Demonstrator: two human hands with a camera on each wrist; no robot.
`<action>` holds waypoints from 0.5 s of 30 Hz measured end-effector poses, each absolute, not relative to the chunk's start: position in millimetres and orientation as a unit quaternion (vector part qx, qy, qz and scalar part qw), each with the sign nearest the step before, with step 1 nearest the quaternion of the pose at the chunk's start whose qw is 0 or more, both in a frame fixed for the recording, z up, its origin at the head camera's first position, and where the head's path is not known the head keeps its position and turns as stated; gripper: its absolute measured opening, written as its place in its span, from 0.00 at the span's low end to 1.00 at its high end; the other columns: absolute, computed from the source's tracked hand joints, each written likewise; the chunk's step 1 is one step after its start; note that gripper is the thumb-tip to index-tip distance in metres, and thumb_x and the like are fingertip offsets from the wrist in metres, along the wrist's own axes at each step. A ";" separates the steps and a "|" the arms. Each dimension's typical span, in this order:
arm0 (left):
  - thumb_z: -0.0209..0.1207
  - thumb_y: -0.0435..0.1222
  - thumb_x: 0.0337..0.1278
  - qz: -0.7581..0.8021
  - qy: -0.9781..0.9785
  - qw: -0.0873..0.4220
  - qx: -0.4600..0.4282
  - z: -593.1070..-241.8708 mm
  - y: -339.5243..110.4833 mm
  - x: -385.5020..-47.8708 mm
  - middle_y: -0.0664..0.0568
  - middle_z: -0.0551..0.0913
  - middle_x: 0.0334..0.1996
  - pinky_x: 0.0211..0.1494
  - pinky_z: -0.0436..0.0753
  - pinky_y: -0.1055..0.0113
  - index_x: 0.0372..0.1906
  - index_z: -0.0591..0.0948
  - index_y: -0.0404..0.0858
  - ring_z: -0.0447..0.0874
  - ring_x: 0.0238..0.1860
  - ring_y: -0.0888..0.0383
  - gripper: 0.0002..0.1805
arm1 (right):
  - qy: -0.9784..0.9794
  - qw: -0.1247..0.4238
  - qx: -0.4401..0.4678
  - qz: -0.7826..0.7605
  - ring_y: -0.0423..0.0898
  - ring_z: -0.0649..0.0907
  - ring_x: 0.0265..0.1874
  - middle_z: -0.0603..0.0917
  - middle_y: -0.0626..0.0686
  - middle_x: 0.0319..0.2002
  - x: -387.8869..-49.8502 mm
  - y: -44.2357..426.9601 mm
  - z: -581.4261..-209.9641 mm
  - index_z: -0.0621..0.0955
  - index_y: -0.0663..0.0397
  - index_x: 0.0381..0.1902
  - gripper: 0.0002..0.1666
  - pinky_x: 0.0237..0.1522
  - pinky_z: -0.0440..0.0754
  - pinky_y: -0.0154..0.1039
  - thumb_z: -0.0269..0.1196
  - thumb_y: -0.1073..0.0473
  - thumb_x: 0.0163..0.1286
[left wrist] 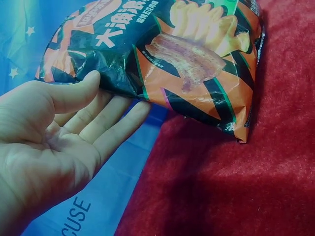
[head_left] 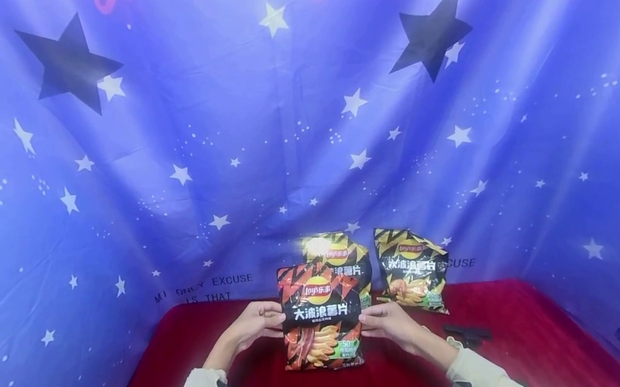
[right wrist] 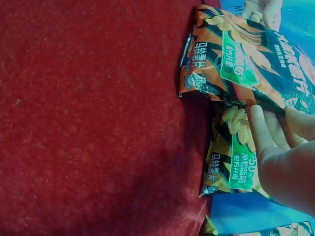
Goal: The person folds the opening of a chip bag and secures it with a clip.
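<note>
A red and black chip bag (head_left: 320, 317) stands upright between the two hands in the head view, its printed front toward the camera. The left hand (head_left: 256, 323) holds its left edge, thumb at the front and fingers behind. In the left wrist view that hand (left wrist: 64, 132) has its thumb and fingertips at the edge of the bag (left wrist: 197, 64). The right hand (head_left: 388, 323) holds the opposite edge; the right wrist view shows this hand (right wrist: 290, 152) with fingertips against the bag (right wrist: 236, 59). A yellow and black bag (head_left: 363, 263) stands partly hidden behind the red one.
Another yellow and black bag (head_left: 414, 274) stands to the right at the back of the red cloth (head_left: 503, 337). A dark object (head_left: 467, 333) lies near the right forearm. A blue curtain with stars (head_left: 281, 128) hangs behind and at both sides.
</note>
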State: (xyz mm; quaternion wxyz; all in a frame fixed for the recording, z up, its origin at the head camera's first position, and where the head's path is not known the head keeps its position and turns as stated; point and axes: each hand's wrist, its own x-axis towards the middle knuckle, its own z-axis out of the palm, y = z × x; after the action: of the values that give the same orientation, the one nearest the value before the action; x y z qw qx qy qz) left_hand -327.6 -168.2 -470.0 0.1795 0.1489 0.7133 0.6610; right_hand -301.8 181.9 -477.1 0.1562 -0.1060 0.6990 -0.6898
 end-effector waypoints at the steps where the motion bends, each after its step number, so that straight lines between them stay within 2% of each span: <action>1: 0.59 0.31 0.70 0.658 0.714 0.182 0.151 -470.5 -168.2 -326.6 0.38 0.89 0.46 0.53 0.87 0.45 0.54 0.78 0.21 0.90 0.44 0.53 0.17 | 0.699 0.158 -0.104 -0.689 0.41 0.88 0.41 0.86 0.46 0.38 -300.5 181.9 -478.4 0.78 0.82 0.54 0.20 0.53 0.88 0.45 0.61 0.67 0.73; 7: 0.62 0.33 0.68 0.646 0.726 0.178 0.155 -466.2 -167.4 -327.6 0.38 0.87 0.46 0.56 0.86 0.47 0.56 0.76 0.19 0.88 0.44 0.54 0.21 | 0.704 0.151 -0.109 -0.685 0.45 0.89 0.42 0.89 0.49 0.40 -301.6 182.5 -479.0 0.75 0.83 0.58 0.25 0.55 0.87 0.47 0.64 0.65 0.72; 12: 0.67 0.37 0.63 0.630 0.752 0.136 0.136 -452.6 -162.2 -333.3 0.28 0.81 0.55 0.58 0.86 0.51 0.64 0.69 0.18 0.87 0.51 0.49 0.34 | 0.705 0.138 -0.116 -0.685 0.47 0.89 0.43 0.89 0.50 0.42 -310.2 182.5 -469.6 0.73 0.82 0.60 0.27 0.57 0.86 0.48 0.64 0.63 0.72; 15: 0.71 0.38 0.58 0.620 0.771 0.089 0.116 -439.7 -156.2 -336.2 0.27 0.78 0.61 0.61 0.84 0.49 0.69 0.68 0.22 0.85 0.57 0.43 0.40 | 0.706 0.130 -0.116 -0.687 0.48 0.89 0.44 0.89 0.51 0.43 -315.3 180.7 -460.1 0.72 0.81 0.61 0.29 0.57 0.86 0.48 0.64 0.62 0.72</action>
State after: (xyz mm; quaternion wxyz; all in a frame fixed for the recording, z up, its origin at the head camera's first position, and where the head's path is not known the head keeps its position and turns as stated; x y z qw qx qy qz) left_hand -336.2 -156.2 -439.7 0.0889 0.1163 0.7707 0.6201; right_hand -315.3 180.7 -460.1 0.1296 -0.1162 0.7060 -0.6865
